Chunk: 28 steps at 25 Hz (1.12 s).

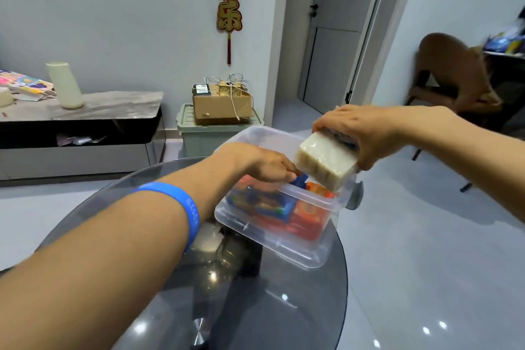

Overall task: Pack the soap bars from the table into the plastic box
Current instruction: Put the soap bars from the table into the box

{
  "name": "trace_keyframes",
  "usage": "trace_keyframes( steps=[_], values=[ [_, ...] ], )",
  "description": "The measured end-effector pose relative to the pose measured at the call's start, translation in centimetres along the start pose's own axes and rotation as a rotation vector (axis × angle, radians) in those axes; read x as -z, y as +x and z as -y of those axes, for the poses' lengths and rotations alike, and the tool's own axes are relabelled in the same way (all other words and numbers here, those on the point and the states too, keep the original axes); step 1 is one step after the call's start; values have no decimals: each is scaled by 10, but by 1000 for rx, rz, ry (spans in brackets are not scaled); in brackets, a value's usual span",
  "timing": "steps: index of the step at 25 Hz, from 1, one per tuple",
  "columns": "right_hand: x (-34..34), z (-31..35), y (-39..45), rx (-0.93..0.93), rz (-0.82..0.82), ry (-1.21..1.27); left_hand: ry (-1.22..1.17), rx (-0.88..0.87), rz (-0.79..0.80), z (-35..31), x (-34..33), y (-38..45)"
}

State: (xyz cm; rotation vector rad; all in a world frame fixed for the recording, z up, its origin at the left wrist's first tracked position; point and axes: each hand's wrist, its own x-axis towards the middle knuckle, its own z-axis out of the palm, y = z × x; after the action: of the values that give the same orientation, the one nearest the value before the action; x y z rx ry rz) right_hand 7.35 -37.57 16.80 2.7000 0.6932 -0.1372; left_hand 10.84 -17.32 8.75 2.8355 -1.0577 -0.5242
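Note:
A clear plastic box (298,247) stands on the far right part of a round dark glass table (241,307). Several wrapped soap bars (306,214) in orange and blue lie inside it. My left hand (264,162) reaches into the box, its fingertips on a blue wrapped bar (299,180); whether it grips that bar I cannot tell. My right hand (366,131) holds a pack of pale cream soap bars (326,163) tilted over the box's right rim.
The box sits close to the table's right edge. Beyond the table stand a green storage bin (199,139) with a cardboard carton on it, a low cabinet (79,133) at the left, and a brown chair (460,79) at the right.

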Motion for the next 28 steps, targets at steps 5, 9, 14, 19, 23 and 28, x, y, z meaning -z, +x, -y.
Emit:
trace_keyframes(
  steps=[5,9,14,19,23,28],
  values=[
    [-8,-2,25,86,75,-132,37,36,78,14,-10,23],
    [-14,7,45,113,113,-258,78,48,5,20,-17,29],
    [-17,13,43,137,176,-369,0,8,-135,18,-17,25],
    [-24,34,47,190,191,-291,-40,68,-146,16,-19,21],
    [-34,36,50,16,280,81,-92,114,-132,16,-18,17],
    [-63,27,34,-158,243,593,-333,79,-615,25,-32,3]
  ],
)
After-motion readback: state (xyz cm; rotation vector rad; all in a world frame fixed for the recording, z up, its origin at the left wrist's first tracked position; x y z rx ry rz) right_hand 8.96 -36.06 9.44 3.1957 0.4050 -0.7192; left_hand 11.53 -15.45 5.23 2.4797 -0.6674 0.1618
